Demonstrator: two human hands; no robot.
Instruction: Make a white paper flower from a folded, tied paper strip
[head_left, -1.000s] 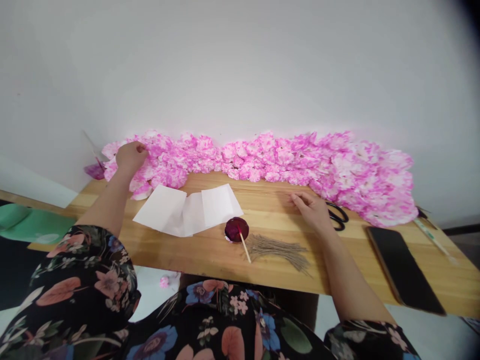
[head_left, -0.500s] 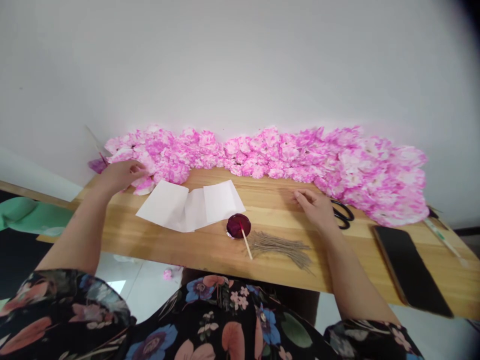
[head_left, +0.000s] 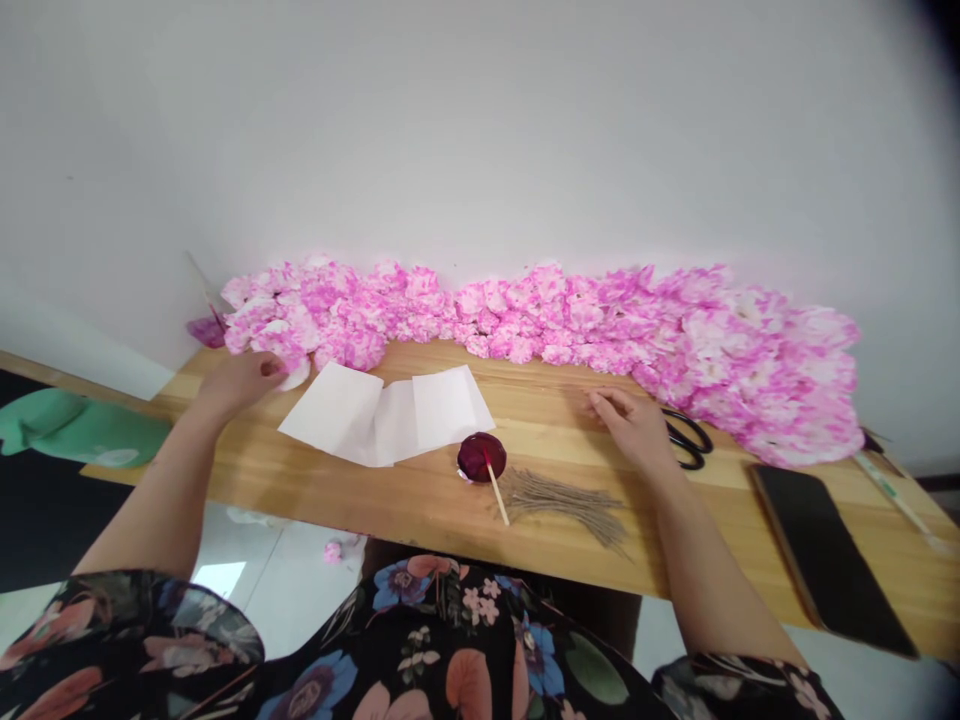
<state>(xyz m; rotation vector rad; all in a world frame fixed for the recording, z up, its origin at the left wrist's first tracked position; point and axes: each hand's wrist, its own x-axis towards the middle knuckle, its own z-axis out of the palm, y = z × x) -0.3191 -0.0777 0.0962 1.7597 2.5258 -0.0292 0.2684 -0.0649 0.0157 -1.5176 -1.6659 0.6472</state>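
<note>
My left hand (head_left: 241, 383) is at the left end of a long heap of pink-and-white crinkled flowers (head_left: 570, 310). Its fingers are curled together beside a whitish petal (head_left: 299, 376); whether they grip it is hard to see. Over the wooden tabletop on the other side, my right hand (head_left: 634, 425) has thumb and forefinger pinched together, and anything between them is too small to make out. Black scissor handles (head_left: 694, 452) lie against that hand's outer side. Between the hands lies a creased white paper (head_left: 337, 410), with a small dish of dark red liquid (head_left: 476, 458) near it.
A wooden stick (head_left: 498, 495) leans in the dish. Beside it lies a bundle of thin brown stems (head_left: 574, 503). A black phone (head_left: 832, 560) and a slim brush-like stick (head_left: 896, 497) are at the right. The wall (head_left: 480, 130) rises behind the flowers.
My left hand has drawn back from the flowers, towards me and slightly left. A whitish petal now shows by its fingertips. My right hand is nearly still; the whole view has shifted a little.
</note>
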